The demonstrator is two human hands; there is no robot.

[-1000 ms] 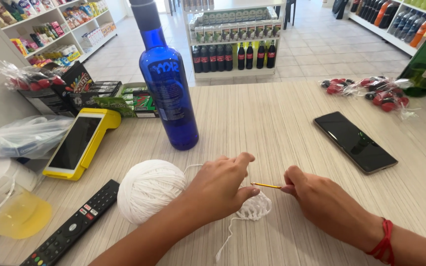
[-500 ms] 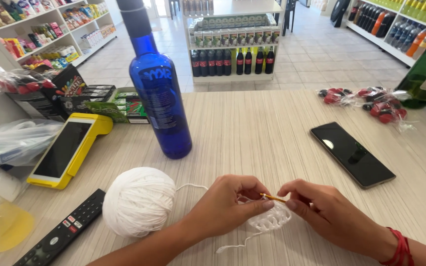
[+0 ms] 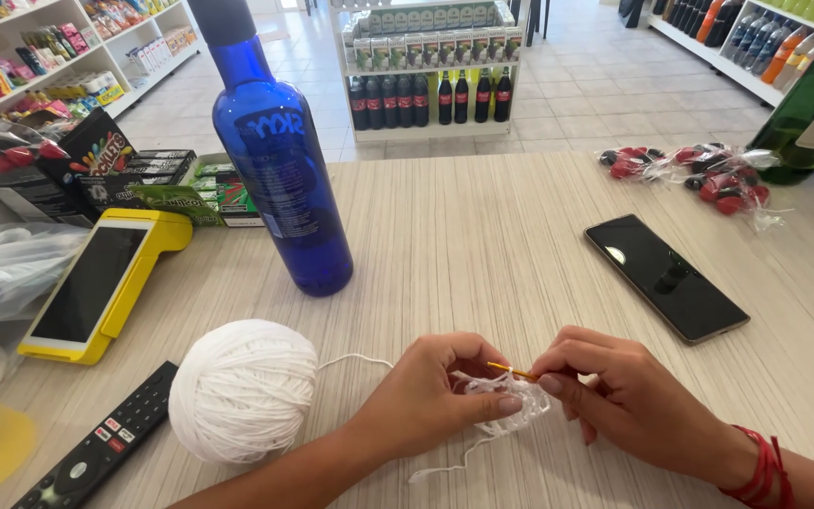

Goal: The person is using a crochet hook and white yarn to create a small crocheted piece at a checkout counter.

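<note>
Two hands at work: my left hand pinches one small white crochet piece on the counter; my right hand is closed on one yellow crochet hook, its tip in the stitches. One strand runs left to one white yarn ball. Beyond: one blue bottle, one black phone, one yellow card terminal, one remote.

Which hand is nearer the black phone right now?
Right. The right hand sits just below the black phone, pinching the crochet hook; the left hand is farther left, nearer the yarn ball.
</note>
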